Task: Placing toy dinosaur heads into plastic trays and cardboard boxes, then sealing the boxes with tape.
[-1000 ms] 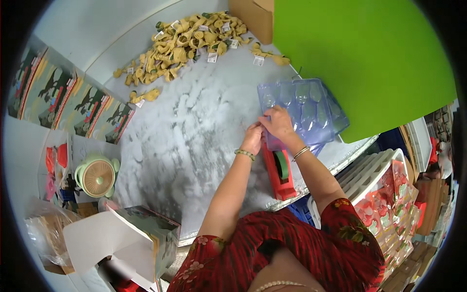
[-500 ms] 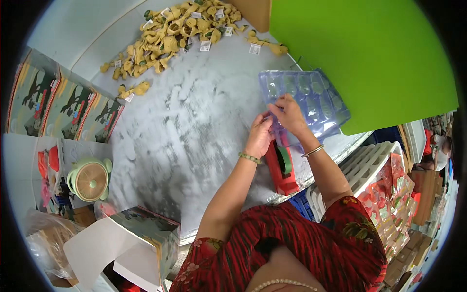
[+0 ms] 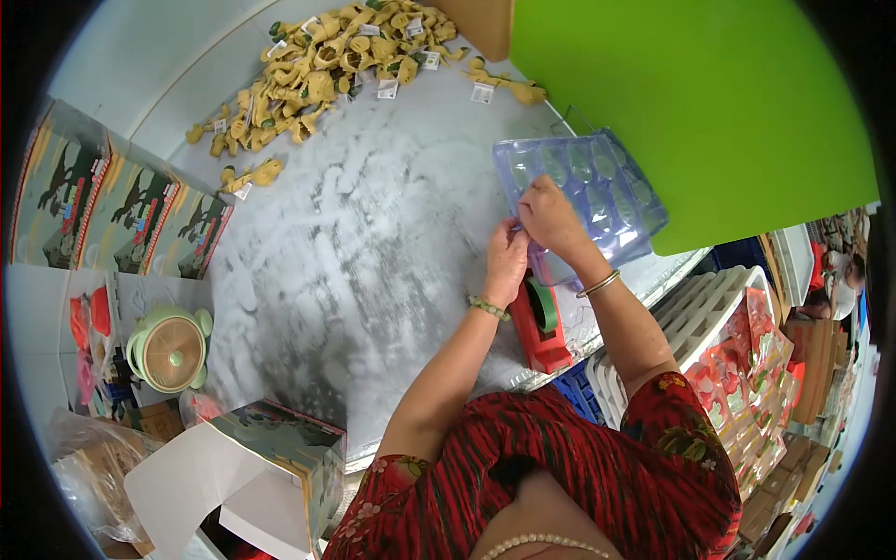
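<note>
Head view, now: both bare hands at work on a clear bluish tray [image 3: 597, 196], seen from my remote stn. The tray, w/ moulded hollows, lies tilted at the R side of the table [image 3: 392, 243], next to the green board [image 3: 691, 121]; a second layer shows past its R edge, so I read approx. two sheets, overlapping.

My L hand [image 3: 507, 264], w/ a beaded bracelet [image 3: 489, 308] at the wrist, has thumb and fingers pinched on the tray's L edge. My R hand [image 3: 553, 219], w/ a metal bangle [image 3: 598, 284], lies over the tray's L part, fingers curled, just beside the L fingertips; its own tips are hidden, so I can't tell whether it grips.

Below the tray's near edge, partly covered: a red tape dispenser [image 3: 546, 341] w/ a green roll [image 3: 541, 303]. Far side of table: a heap of yellow figures [image 3: 331, 75] w/ white tags, one figure apart to the L, another to the R near the board; cardboard box [image 3: 481, 23] behind. L side: printed boxes [image 3: 135, 205] in a row, a round green pot [image 3: 172, 353] below them, an open carton [image 3: 271, 499] nearest me. R side, off the table: white crates [image 3: 691, 322] w/ red packs [image 3: 747, 369] adj.
</note>
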Demonstrator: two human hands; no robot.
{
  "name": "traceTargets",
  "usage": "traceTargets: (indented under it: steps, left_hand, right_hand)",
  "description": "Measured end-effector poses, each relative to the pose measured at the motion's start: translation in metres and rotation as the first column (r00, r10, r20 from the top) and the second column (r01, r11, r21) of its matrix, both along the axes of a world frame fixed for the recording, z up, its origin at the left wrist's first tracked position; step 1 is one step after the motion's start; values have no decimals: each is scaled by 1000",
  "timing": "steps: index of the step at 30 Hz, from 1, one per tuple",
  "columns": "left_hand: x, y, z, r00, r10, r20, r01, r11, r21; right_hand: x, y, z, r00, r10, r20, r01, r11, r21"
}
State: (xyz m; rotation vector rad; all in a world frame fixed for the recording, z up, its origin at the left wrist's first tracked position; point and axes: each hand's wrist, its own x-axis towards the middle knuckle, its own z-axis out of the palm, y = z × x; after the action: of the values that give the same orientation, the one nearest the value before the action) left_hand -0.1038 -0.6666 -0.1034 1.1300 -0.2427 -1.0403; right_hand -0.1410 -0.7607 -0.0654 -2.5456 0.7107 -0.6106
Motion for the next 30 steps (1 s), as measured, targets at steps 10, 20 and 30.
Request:
traceTargets:
  steps: [10, 20, 30]
  left_hand:
    - [7, -22, 4, 867, 120, 483, -199, 973, 116]
    - [28, -40, 18, 980, 188, 63, -192, 980, 56]
    - [24, -71, 30, 903, 201, 379, -242, 968, 63]
  right_hand:
    - [-15, 5, 10, 967, 52, 250, -56, 998, 8]
    - [-57, 9, 100, 851, -113, 512, -144, 888, 436]
    - [-90, 41, 137, 923, 82, 377, -182, 954, 239]
